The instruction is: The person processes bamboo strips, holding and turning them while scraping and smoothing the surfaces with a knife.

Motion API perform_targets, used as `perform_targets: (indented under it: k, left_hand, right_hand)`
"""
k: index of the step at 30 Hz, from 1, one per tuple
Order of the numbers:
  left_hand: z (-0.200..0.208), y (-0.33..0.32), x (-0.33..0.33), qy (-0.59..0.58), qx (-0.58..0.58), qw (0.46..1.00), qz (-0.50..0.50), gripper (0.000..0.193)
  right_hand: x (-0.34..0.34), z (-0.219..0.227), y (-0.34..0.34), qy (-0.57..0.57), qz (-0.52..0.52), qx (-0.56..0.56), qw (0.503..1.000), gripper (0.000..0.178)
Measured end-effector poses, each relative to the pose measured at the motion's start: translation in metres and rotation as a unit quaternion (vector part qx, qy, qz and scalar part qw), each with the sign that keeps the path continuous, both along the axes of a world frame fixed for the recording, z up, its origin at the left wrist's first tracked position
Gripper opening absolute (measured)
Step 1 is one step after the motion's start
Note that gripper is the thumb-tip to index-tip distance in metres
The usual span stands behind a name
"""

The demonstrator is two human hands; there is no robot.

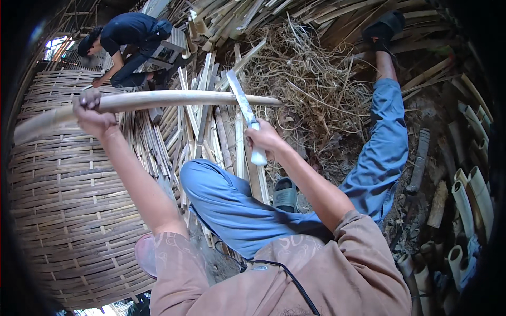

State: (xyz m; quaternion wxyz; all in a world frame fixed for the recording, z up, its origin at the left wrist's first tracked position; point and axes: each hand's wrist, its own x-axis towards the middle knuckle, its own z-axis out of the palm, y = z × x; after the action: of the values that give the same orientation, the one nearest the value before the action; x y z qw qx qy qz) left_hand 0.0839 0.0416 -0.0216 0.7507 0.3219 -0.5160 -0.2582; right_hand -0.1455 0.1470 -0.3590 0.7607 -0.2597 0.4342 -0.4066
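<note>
My left hand (pixel 97 118), raised at the upper left, is closed round a long, pale split bamboo piece (pixel 168 98). The piece runs nearly level across the view and narrows toward its right end; its left end is blurred. In my right hand (pixel 265 138) is a long-bladed knife (pixel 240 95) with a pale handle, its blade pointing up and away. That blade crosses the bamboo near the thin end. Whether it cuts in or only rests against it, I cannot tell.
A large woven bamboo panel (pixel 79 210) fills the left side. Another person (pixel 132 37) bends over its far edge. Curly shavings (pixel 311 89) cover the ground ahead, beside loose bamboo strips (pixel 203 126). Cut bamboo tubes (pixel 464 203) stand at right. A sandal (pixel 285 195) lies by my bent leg.
</note>
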Motion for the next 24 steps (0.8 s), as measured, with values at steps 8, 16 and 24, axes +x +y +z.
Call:
perform_targets:
  k: [8,16,24]
  left_hand:
    - [-0.033,-0.040,-0.038,0.001,-0.012,0.998,-0.055,0.030]
    - [-0.028,-0.026,-0.010,0.014,-0.009,1.000,-0.026,0.029]
    - [-0.015,-0.018,-0.007,-0.005,-0.008,0.999,-0.033,0.028]
  right_hand:
    - [-0.039,-0.126,-0.003,-0.105,-0.133,0.243,0.955,0.014]
    - [-0.030,-0.044,-0.010,-0.081,0.023,0.053,0.995,0.013]
    - [-0.005,0.048,-0.012,-0.168,0.107,-0.051,0.979,0.016]
